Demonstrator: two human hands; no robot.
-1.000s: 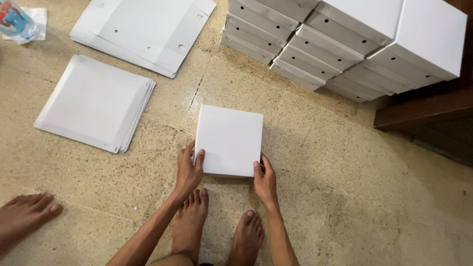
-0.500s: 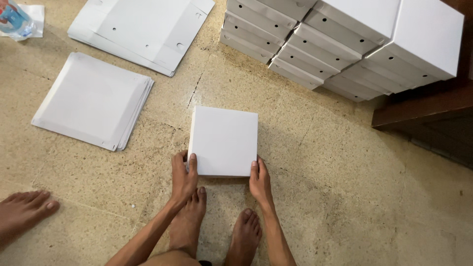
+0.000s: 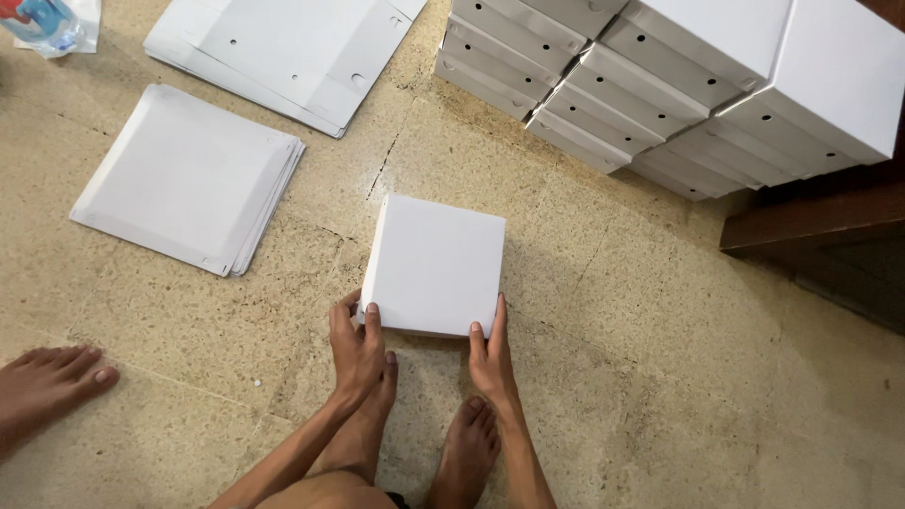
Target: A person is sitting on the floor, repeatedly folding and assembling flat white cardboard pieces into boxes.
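Head view, looking down at a speckled stone floor (image 3: 660, 377). White box (image 3: 436, 266): square, closed, lying flat on the floor just ahead of both hands. Left hand (image 3: 354, 344): fingers together, laid against the box's near left corner, thumb on the lid edge; pressing rather than gripping. Right hand (image 3: 490, 353): fingers straight, set on the box's near right corner, touching the side. Box held between the two hands. Feet (image 3: 415, 443): two bare feet directly below the hands, toes near the box's near edge. Another foot (image 3: 52, 377): well to the left of the left hand, bare, whose it is cannot be told. Flat sheets (image 3: 189, 179): white stack, ahead and left of the left hand. Unfolded blanks (image 3: 283, 47): white, punched with small holes, farther ahead beyond the sheets. Stacked boxes (image 3: 679, 85): finished white boxes in rows, ahead and right of the right hand, beside a dark wooden step (image 3: 811, 221).
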